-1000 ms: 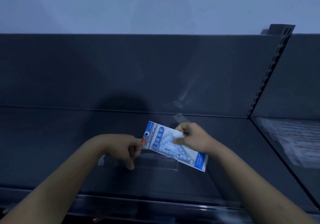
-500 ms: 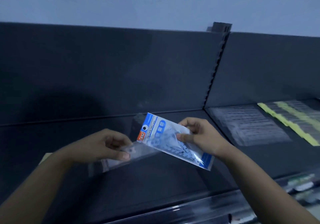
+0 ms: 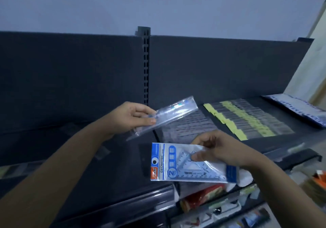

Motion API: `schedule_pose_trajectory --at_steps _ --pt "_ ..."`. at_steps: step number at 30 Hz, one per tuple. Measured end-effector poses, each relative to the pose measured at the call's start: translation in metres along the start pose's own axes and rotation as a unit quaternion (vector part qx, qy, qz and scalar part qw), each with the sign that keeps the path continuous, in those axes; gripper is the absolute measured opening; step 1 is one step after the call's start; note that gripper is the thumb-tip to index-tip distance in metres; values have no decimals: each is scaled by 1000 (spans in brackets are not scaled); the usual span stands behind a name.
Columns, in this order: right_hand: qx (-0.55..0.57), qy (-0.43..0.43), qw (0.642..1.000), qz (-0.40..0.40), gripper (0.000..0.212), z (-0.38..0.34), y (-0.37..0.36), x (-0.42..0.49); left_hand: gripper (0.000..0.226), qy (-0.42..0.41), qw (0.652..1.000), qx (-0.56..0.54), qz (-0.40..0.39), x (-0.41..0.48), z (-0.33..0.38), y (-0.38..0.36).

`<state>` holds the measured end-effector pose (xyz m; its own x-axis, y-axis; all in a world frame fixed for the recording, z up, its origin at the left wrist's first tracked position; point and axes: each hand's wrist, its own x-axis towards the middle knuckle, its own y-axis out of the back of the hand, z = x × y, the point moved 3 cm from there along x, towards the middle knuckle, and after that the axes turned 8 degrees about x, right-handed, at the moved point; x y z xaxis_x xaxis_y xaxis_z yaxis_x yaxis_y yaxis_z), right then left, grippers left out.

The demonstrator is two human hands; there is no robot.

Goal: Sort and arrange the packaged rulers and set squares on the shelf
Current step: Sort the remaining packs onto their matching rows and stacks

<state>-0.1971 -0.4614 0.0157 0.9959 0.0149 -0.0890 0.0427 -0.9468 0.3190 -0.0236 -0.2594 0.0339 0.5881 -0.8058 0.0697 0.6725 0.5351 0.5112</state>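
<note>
My left hand (image 3: 130, 118) pinches the clear ruler pack (image 3: 167, 114), at 11 o'clock of the set-square pack (image 3: 185, 164) gripped by my right hand (image 3: 217, 150); I'd lay it flat, edges aligned, on the clear-ruler row (image 3: 187, 127) at its 4 o'clock on the shelf (image 3: 303, 132).

Left hand (image 3: 131, 117): raised, arm extended, pinches ruler packet (image 3: 173, 113).
Right hand (image 3: 217, 148): lower, pinches set-square packet (image 3: 176, 164).
</note>
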Motion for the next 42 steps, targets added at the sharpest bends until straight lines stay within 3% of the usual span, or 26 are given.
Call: schedule_pose_trajectory --at_steps 3,8,11,16,20,23,25,30,35,42 --pt "2 8 999 -35 9 19 49 -22 21 33 996 73 -33 42 9 -56" --pt "22 14 1000 -11 8 52 112 -41 17 71 979 190 -36 88 3 -119" --pt "21 9 1000 -16 9 63 131 -42 8 74 960 269 -7 99 -7 -133" --pt "26 8 999 -19 11 73 147 -37 20 77 932 351 43 112 -8 -129" --pt "29 1 1000 4 12 76 164 -36 22 13 973 226 46 130 34 -137" --pt "18 -1 1000 23 8 73 190 -41 45 -14 989 134 -57 151 79 -165" --pt "14 1 999 48 6 72 215 -48 41 -23 986 113 -120 170 102 -193" --pt "12 17 994 107 8 88 289 -83 21 -91 965 155 -192 233 149 -270" --pt "-5 2 988 154 15 128 388 -123 9 -101 955 167 -224 306 189 -355" --pt "-32 1 991 128 31 206 565 -154 10 -71 960 214 -167 410 235 -484"
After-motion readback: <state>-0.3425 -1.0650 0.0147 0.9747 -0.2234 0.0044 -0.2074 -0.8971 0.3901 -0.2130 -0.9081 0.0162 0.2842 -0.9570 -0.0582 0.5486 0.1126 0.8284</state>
